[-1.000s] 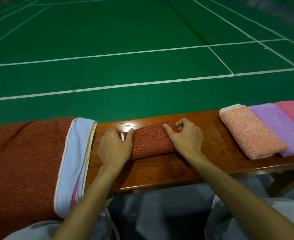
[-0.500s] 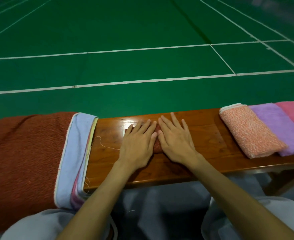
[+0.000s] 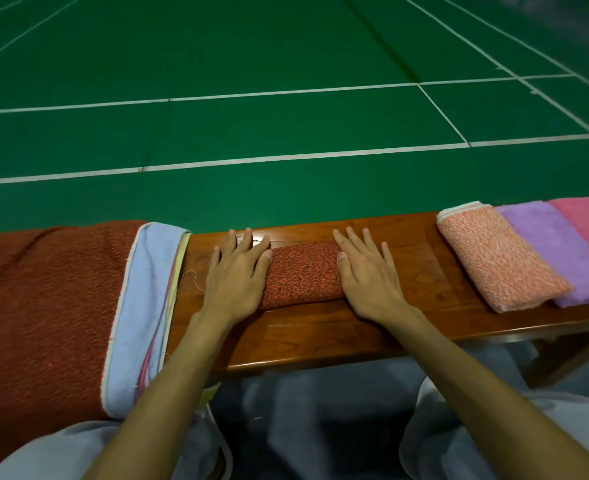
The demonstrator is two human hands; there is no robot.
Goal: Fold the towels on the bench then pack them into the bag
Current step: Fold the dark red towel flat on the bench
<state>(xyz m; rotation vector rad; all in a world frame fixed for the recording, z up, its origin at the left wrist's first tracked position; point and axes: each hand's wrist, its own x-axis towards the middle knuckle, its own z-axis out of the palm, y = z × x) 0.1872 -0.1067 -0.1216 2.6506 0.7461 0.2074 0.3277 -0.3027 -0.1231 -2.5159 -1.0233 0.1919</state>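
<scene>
Both hands, the left hand point(image 3: 236, 276) and right hand point(image 3: 367, 276), are laid flat with fingers straight on either end of the folded red-speckled towel point(image 3: 303, 273), which is set mid-way along the wooden bench point(image 3: 321, 337) between unfolded and folded towels.

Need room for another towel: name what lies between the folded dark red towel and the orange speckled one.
Head view: the right hand, flat against the dark red towel, then bare bench up to the orange speckled towel.
</scene>
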